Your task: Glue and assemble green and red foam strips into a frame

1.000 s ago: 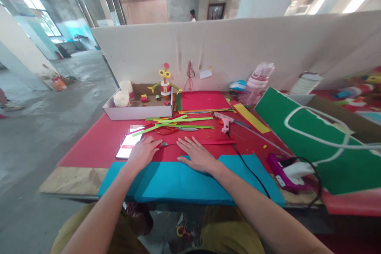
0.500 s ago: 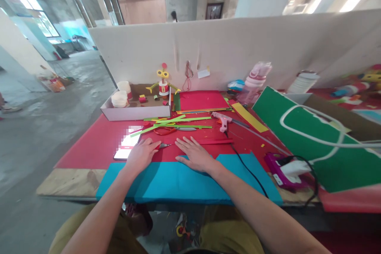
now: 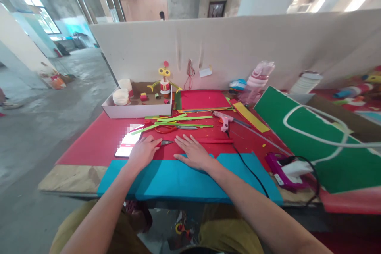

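My left hand (image 3: 143,151) is closed around a pointed tool (image 3: 167,142) with a grey metallic tip, its handle mostly hidden by the fingers. The tip points right, toward my other hand. My right hand (image 3: 192,151) lies flat with fingers spread, palm down at the left end of a narrow red strip (image 3: 217,141). Its lower side is over a blue sheet (image 3: 178,180) along the table's front. A lit phone (image 3: 128,145) lies just left of my left hand. Green strips (image 3: 193,118) and scissors (image 3: 186,127) lie beyond both hands.
A pink glue gun (image 3: 224,121) rests right of the strips, its black cord crossing the blue sheet. Behind are a white box (image 3: 137,111) with cups and a small yellow-headed figure (image 3: 164,83). At right stand a green board (image 3: 303,147) and a purple power strip (image 3: 284,172).
The tool and my left hand have shifted very slightly to the right, closer to my right hand. The whole view has also moved a little. My right hand stays flat.
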{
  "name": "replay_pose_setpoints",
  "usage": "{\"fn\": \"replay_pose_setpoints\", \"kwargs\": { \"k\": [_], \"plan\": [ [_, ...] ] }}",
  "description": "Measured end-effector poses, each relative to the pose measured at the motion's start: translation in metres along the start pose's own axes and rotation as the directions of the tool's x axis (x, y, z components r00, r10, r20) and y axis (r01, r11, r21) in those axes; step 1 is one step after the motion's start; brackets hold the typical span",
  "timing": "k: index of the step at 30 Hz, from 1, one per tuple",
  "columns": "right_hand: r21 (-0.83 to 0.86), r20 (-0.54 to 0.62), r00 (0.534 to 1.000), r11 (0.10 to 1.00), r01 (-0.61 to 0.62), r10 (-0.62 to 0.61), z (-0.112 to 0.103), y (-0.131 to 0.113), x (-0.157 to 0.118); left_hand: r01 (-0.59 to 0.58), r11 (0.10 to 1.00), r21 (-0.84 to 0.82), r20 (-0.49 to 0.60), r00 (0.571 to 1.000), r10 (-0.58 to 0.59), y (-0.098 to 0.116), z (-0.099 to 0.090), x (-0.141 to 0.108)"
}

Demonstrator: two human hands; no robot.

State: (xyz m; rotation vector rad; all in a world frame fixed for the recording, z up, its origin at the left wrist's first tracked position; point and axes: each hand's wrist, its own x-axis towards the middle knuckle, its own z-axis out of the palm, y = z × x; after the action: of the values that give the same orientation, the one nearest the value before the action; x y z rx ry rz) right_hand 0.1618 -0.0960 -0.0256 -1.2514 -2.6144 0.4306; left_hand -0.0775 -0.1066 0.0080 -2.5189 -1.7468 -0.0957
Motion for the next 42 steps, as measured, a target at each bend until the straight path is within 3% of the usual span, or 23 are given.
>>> {"fn": "replay_pose_setpoints", "kwargs": {
  "k": [5,11,42],
  "plan": [
    [0.012,0.008,1.0,1.0,-0.013,0.013,-0.003,-0.003,0.008,0.031,0.999,0.011,0.018,0.999,-0.031,-0.005,0.0,0.003],
    [0.014,0.022,1.0,1.0,-0.01,0.01,-0.009,0.009,-0.006,0.019,1.0,0.011,-0.008,1.0,-0.019,-0.006,0.003,0.002],
    [-0.031,-0.011,1.0,1.0,-0.005,0.004,-0.003,0.01,-0.009,-0.022,1.0,-0.004,0.006,1.0,0.022,0.011,0.003,0.007]
  ]
}}
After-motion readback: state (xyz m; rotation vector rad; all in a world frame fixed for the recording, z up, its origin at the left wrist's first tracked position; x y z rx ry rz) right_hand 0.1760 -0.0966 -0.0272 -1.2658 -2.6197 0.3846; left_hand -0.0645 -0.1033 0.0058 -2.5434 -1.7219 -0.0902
